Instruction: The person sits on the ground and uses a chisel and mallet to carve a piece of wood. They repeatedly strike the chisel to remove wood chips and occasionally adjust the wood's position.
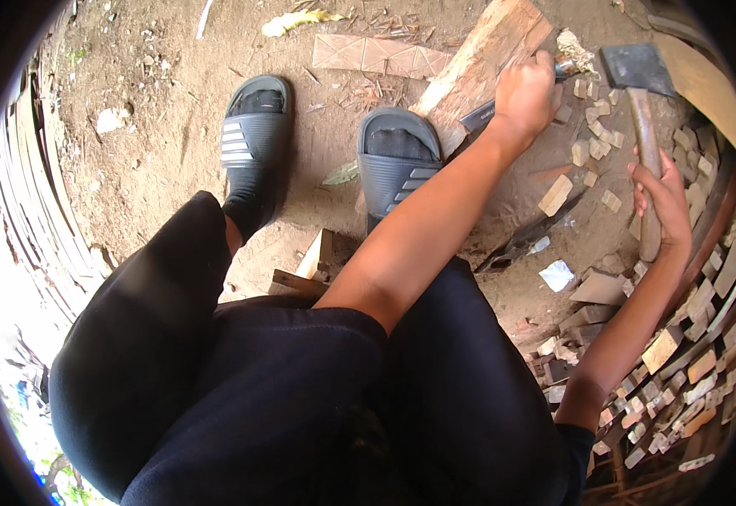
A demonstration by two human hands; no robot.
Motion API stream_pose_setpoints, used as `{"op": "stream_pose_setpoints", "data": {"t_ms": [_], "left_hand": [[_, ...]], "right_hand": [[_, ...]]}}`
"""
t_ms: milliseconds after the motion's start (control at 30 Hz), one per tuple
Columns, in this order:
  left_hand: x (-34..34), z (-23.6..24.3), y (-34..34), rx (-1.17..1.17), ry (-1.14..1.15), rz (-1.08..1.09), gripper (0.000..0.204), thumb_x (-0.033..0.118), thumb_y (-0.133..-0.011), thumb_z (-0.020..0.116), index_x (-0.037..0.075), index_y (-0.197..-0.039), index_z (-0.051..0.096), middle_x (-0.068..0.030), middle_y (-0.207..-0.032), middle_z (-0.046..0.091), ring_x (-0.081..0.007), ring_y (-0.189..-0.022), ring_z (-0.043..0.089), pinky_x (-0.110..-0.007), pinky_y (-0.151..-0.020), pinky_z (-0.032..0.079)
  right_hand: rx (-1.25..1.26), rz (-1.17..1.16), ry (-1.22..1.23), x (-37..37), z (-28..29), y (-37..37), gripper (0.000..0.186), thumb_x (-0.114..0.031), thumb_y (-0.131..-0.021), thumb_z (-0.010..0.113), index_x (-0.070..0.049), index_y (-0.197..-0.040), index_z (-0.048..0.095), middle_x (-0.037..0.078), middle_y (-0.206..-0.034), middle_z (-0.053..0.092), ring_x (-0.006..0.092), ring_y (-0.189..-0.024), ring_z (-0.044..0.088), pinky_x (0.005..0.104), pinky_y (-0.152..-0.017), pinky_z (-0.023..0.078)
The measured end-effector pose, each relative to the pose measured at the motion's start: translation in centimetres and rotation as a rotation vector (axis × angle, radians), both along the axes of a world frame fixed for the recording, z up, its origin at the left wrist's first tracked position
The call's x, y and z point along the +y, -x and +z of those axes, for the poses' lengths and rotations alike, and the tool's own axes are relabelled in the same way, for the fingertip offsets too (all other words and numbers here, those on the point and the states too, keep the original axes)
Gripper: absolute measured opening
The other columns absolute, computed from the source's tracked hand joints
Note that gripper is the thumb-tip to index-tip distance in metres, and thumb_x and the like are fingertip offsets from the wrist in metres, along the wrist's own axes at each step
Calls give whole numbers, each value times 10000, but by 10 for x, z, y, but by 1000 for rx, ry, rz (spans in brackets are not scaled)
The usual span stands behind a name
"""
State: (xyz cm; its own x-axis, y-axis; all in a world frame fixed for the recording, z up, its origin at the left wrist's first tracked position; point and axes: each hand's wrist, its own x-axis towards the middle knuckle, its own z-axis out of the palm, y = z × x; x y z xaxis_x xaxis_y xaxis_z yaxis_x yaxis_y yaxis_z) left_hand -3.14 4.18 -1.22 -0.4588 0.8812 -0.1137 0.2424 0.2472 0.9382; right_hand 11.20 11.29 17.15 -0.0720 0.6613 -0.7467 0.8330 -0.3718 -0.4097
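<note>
My left hand (526, 94) is closed in a fist over a wooden slab (487, 52), beyond the right sandal. Out of the fist stick both ends of a dark bar-shaped tool (479, 115); its exact kind I cannot make out. One end is flat and black; the other looks metallic, near pale shavings. On the right, my right hand (661, 190) wraps round the wooden handle of a hatchet (644, 126). The hatchet's broad dark head points away from me, beside the slab and apart from it.
Small wood offcuts (597, 135) lie between slab and hatchet. A large pile of wood pieces (663, 396) fills the lower right. My feet, in dark sandals (256, 126), stand on bare soil. A patterned brown strip (376, 56) lies ahead; a curved tan panel (714, 93) borders the hatchet.
</note>
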Motion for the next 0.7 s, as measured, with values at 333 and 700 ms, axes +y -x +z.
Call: {"op": "stream_pose_setpoints", "data": {"t_ms": [333, 700], "left_hand": [[-1, 5, -1, 18, -5, 15, 219, 139, -732, 626, -12, -824, 497, -228, -722, 621, -396, -664, 617, -465, -619, 505], [-3, 4, -7, 24, -44, 37, 233, 134, -709, 645, -3, -824, 496, -223, -731, 620, -399, -671, 613, -464, -615, 504]], "right_hand": [[-32, 32, 60, -12, 6, 15, 334, -83, -797, 598, -31, -1096, 459, -22, -611, 440, 50, -392, 385, 197, -364, 338], [126, -155, -123, -13, 3, 13, 283, -125, -796, 602, -25, -1031, 482, -15, -648, 439, 59, -432, 389, 212, -408, 347]]}}
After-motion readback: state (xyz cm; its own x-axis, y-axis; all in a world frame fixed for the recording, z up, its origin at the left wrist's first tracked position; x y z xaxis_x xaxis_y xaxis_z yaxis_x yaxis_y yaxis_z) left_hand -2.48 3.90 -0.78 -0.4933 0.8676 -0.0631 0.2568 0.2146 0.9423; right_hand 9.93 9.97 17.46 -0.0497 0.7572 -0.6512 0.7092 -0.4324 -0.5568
